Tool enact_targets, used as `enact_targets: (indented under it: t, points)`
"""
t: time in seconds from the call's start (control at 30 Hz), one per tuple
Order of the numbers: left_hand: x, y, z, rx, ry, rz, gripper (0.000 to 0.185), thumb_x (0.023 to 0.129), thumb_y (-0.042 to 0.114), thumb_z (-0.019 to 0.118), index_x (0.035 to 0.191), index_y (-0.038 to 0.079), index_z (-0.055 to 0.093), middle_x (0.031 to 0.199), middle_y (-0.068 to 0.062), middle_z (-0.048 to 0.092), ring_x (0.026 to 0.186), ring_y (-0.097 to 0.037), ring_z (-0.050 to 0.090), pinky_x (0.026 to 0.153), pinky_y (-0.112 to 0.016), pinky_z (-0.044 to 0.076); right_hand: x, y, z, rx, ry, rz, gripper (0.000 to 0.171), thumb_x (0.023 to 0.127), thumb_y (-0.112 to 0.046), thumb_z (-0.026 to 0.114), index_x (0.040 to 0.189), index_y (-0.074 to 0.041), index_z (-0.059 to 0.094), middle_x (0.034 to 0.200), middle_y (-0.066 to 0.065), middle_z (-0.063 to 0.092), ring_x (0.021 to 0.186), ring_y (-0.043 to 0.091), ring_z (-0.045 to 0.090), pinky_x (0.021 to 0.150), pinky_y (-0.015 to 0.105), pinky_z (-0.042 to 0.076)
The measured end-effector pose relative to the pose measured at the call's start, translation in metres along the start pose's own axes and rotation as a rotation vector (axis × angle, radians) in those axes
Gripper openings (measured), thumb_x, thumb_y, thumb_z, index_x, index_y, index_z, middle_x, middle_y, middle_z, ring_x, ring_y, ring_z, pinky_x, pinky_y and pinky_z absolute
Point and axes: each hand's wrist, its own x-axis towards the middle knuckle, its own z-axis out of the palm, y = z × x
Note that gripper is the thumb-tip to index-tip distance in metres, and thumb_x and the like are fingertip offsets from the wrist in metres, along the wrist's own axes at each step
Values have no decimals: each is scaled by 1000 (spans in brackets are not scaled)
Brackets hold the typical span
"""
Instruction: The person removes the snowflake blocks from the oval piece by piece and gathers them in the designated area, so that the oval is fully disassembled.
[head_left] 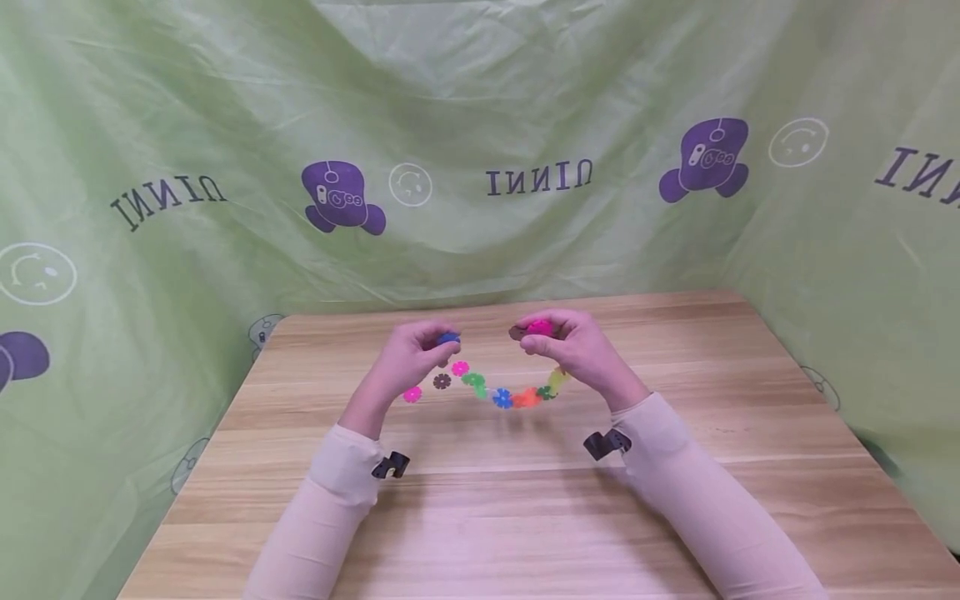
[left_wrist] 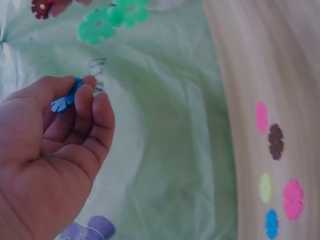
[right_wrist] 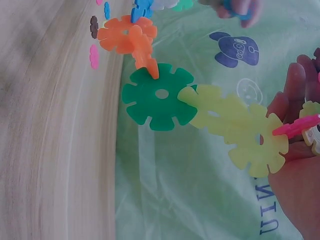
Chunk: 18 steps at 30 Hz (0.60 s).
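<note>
My left hand [head_left: 415, 346] pinches a blue notched, flower-shaped plastic disc [left_wrist: 61, 104] between thumb and fingers, raised over the table. Across from it, my right hand [head_left: 581, 342] grips a pink flower disc [head_left: 541, 327] and a brown one [head_left: 515, 332]. From the right hand hangs a curved chain of interlocked discs: yellow [right_wrist: 257, 140], dark green [right_wrist: 160, 97], orange [right_wrist: 127, 35], blue [head_left: 502, 398], a whitish one, then light green [left_wrist: 96, 25]. The light green end hangs between the hands, apart from the left fingers.
Loose discs lie on the wooden table [head_left: 480, 517], beyond and below the left hand: pink [left_wrist: 293, 200], brown [left_wrist: 276, 141], pale green [left_wrist: 265, 187], blue [left_wrist: 271, 223] and another pink [left_wrist: 262, 117]. Green printed cloth [head_left: 480, 250] hangs behind and at both sides.
</note>
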Motion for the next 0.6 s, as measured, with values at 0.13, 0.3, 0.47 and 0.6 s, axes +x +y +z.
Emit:
enact_targets:
  t: [0.13,0.3,0.47,0.6]
  points:
    - [-2,-16,-1,19,-57,-102,17,94,17,68,108,8,71,88,-12,69,73,-20,65,68,-37,57,0,-1,0,-3,4,8,35,86,-22,79,114,-4,70,111,9,72,100,28,68,87,36,55]
    - [-3,-35,0,40,-152,-232,21,96,20,65,111,6,70,91,-13,71,78,-31,69,71,-41,57,0,-3,0,8,5,16,36,85,-22,79,114,-3,70,111,9,72,101,28,68,88,35,55]
    - [-3,-52,3,125,-217,-319,26,97,17,62,117,2,69,87,-17,67,71,-24,61,58,-31,51,0,-4,1,10,5,12,36,85,-22,79,114,-3,70,110,9,72,101,27,68,88,35,55]
    - [-4,-64,6,183,-280,-344,25,96,10,61,117,0,68,79,-17,64,65,-19,56,59,-28,47,0,-3,1,4,5,14,35,85,-22,79,114,-4,70,110,9,72,101,30,68,87,35,55]
